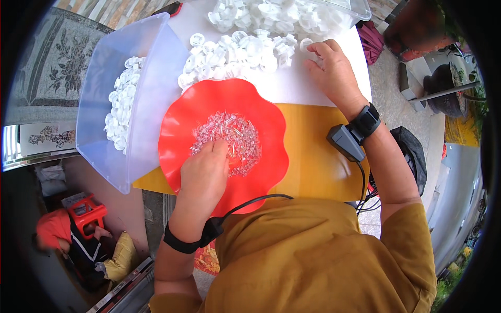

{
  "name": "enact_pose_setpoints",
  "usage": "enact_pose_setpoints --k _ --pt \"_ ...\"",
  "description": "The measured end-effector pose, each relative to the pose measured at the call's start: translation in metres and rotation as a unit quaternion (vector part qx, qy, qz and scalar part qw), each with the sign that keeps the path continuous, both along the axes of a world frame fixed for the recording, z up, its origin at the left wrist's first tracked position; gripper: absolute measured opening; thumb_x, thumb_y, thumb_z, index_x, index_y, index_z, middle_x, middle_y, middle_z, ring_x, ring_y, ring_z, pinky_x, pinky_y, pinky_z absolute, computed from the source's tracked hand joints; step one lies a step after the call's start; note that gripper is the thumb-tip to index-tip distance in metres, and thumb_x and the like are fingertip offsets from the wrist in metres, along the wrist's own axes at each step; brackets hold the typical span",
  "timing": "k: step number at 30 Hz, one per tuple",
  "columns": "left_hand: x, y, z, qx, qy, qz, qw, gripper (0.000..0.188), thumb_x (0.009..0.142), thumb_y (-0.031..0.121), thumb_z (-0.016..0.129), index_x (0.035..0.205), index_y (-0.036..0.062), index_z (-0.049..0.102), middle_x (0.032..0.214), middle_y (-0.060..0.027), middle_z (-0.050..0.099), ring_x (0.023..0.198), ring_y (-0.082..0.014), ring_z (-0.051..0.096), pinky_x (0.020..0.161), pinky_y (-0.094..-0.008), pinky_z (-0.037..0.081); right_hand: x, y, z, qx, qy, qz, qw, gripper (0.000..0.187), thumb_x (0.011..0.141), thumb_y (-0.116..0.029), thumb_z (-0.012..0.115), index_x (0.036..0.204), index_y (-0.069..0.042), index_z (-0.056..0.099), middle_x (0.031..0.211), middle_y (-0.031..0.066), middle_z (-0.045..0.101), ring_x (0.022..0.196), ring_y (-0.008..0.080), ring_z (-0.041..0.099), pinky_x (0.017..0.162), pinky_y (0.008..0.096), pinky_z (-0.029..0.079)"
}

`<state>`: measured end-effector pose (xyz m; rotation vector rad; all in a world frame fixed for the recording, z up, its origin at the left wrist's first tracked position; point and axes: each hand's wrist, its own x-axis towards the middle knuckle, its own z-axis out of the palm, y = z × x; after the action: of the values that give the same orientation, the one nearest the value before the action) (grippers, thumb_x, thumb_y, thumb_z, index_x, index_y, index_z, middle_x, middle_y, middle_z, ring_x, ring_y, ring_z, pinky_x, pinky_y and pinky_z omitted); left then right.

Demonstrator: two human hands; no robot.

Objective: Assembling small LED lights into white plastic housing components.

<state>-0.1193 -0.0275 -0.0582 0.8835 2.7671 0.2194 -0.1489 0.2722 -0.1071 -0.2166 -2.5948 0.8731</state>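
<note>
Across the middle of the head view, left hand (204, 169) low in a red bowl (177, 122) with wavy rim, fingers among small clear pieces (241, 141); fingertips hidden, so cannot tell whether holding one or not. Beyond the bowl, to the right, over the white far part of the surface (282, 91), right hand (334, 73) just beside a white disc (306, 45), with a narrow grip of thumb and forefinger; cannot tell for certain whether pinching anything. Step in hand, by judgement: picking of small parts from both heaps. For the next move, probably necessary: a fine, light pinch, separating one piece without scattering the others. As for looks, small clear pieces thin, shiny and rod-like, lying crosswise in a loose heap at the bottom of the bowl; white parts (229, 55) with round ends, piled in disorder behind it, and more of the same inside a translucent tub (94, 125) at left and another tub (361, 8) at the far edge.
</note>
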Motion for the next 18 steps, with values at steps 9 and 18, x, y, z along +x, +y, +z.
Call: enact_pose_setpoints --k 9,18 --pt "0.001 -0.007 0.005 0.228 -0.189 0.133 0.946 0.021 0.083 0.002 0.058 0.104 0.0 0.055 0.082 -0.0098 0.057 0.066 -0.017 0.057 0.06 -0.0283 0.046 0.028 0.0 0.004 -0.078 0.047 0.073 0.993 0.014 0.081 -0.006 0.062 0.094 0.001 0.062 0.096 0.0102 0.061 0.078 0.02 0.061 0.068 0.0289 0.048" --pt "0.016 -0.006 0.042 0.47 -0.378 0.212 0.769 0.021 0.087 0.004 0.056 0.107 -0.0039 0.057 0.085 -0.004 0.057 0.068 -0.0084 0.054 0.064 -0.0202 0.044 0.093 -0.068 0.078 -0.667 -0.16 0.126 0.717 0.017 0.086 -0.007 0.062 0.102 -0.001 0.063 0.096 0.0079 0.062 0.079 0.0103 0.06 0.072 0.0225 0.048"
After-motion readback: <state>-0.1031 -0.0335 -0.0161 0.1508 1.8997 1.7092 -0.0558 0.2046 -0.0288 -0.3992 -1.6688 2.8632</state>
